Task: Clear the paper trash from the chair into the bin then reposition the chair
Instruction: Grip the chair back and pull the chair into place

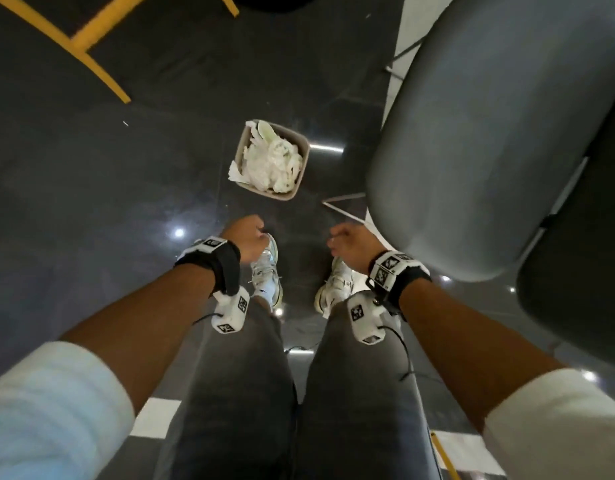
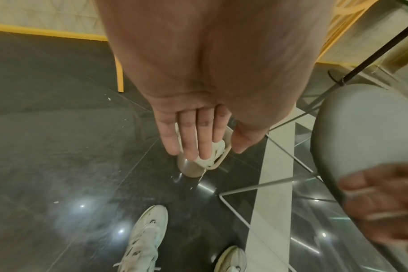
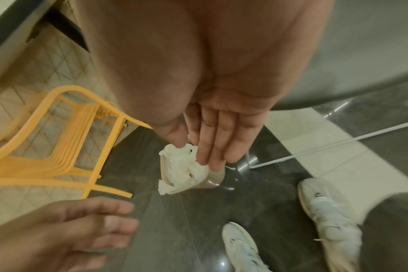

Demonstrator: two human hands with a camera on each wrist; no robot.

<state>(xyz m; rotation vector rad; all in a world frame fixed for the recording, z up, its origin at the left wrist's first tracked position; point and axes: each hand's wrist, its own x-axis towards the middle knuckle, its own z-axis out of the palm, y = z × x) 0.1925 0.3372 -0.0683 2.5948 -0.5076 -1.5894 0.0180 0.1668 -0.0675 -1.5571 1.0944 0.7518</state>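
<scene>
A small beige bin (image 1: 301,168) stands on the dark floor ahead of my feet, heaped with crumpled white paper (image 1: 269,161). The grey chair (image 1: 489,133) is at the right, its seat bare and its thin metal legs (image 1: 344,206) on the floor. My left hand (image 1: 245,237) hangs above my left shoe with straight fingers (image 2: 189,139) and holds nothing. My right hand (image 1: 349,245) hangs near the chair seat's front edge, its fingers (image 3: 212,147) straight and empty. Both wrist views look down past the fingers at the bin (image 2: 191,167) (image 3: 216,177) and the paper (image 3: 182,165).
A yellow chair (image 1: 91,46) stands at the far left, seen also in the right wrist view as a yellow chair (image 3: 65,138). A white floor strip (image 2: 275,165) runs under the grey chair. My white shoes (image 1: 268,271) are just behind the bin.
</scene>
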